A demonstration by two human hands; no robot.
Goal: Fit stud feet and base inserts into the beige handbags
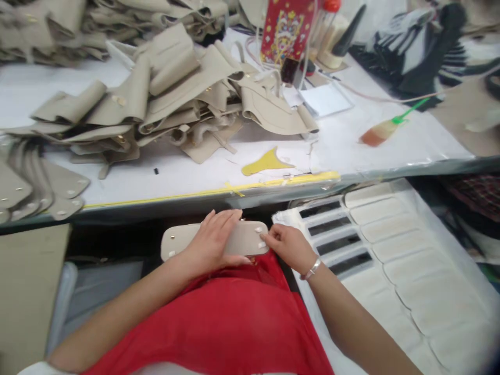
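A beige oblong piece with rounded ends (pixel 246 237) lies over the lap, just below the table edge. It carries small white tabs and a metal stud near its ends. My left hand (pixel 214 239) is wrapped across its middle, with the thumb along the near side. At the right end, my right hand (pixel 287 245) pinches with thumb and forefinger beside a white tab; whatever is between those fingertips is too small to make out. A bracelet circles the right wrist.
Beige leather pieces (pixel 187 99) are heaped on the white table (pixel 128 182). A yellow scrap (pixel 265 162) and a green-tipped glue bottle (pixel 380 132) lie on it. To the right stands a board with pale panels and black strips (pixel 414 255). Beige straps (pixel 66 179) hang at the left edge.
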